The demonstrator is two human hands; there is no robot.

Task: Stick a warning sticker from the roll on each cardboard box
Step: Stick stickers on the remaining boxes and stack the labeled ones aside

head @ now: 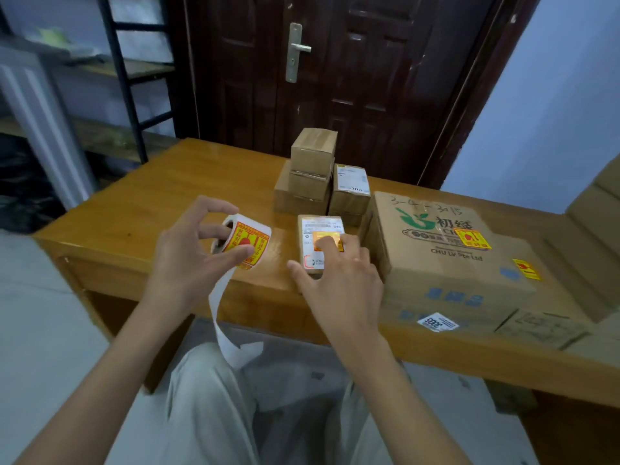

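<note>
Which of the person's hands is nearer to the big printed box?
The right hand: it presses a sticker onto the small box just beside the big printed box. The left hand holds the sticker roll farther away.

The right hand point(339, 280) hides the near half of the small box point(320, 229); its label print is unreadable.

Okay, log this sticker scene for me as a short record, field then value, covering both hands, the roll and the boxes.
left hand: left hand grips the sticker roll above the table
backing strip: hangs from the roll past the table edge
right hand: right hand presses a warning sticker onto the small box
large box: large box already bears a sticker on top
stacked boxes: stacked boxes behind show no sticker
</note>
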